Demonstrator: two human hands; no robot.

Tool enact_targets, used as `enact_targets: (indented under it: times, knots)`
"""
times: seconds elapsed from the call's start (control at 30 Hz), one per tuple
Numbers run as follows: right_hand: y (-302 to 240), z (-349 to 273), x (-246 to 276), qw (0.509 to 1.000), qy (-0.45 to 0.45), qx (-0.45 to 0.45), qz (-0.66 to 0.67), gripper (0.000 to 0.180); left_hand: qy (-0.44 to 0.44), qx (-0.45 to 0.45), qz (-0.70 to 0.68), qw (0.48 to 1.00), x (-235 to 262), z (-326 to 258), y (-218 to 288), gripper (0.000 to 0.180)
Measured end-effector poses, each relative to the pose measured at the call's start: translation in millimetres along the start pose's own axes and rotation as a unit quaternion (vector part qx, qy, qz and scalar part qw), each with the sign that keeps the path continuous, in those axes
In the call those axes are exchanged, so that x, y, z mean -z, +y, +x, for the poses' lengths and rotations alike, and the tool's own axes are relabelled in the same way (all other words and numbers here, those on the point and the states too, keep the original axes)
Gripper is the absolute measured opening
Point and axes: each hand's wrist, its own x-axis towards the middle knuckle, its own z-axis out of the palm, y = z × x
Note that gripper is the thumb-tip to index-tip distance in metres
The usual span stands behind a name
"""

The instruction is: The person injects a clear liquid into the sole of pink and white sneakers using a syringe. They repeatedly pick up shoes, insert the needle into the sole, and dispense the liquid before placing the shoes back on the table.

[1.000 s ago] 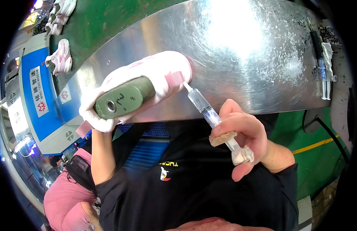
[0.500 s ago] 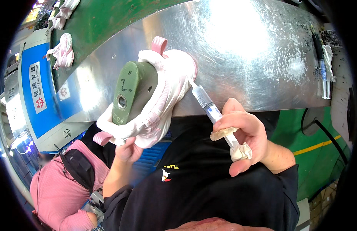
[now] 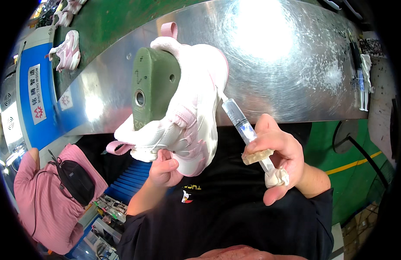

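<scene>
Right hand (image 3: 276, 158) closed around clear plastic syringe (image 3: 243, 130), thumb behind plunger, needle tip touching pink-and-white shoe (image 3: 187, 112). Left hand (image 3: 165, 169) pinched on shoe's lower edge only, shoe held above shiny steel desk (image 3: 295, 65) on green last (image 3: 153, 86). Judged risks: shoe pivoting in that narrow hold, needle slipping, fluid smearing upper.

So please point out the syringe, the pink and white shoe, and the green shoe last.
syringe (image 3: 237, 119), head view, on the clear barrel.
pink and white shoe (image 3: 200, 95), head view, on the side upper.
green shoe last (image 3: 155, 82), head view, on its flat top.
</scene>
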Motion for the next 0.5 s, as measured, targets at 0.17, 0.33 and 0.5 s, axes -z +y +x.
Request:
enact_targets:
  times: [0.17, 0.33, 0.5]
  knots:
    - [-5, 2, -2, 1.0, -0.013, 0.003, -0.006, 0.076, -0.022, 0.02, 0.004, 1.0, -2, 2, -4, 0.073]
    - [-14, 8, -2, 0.998, -0.053, 0.003, -0.023, 0.077, -0.014, 0.055, 0.011, 0.998, -11, 4, -9, 0.078]
    - [-16, 8, -4, 0.998, -0.056, 0.007, -0.03, 0.078, -0.043, 0.105, 0.019, 0.993, -9, 8, -8, 0.087]
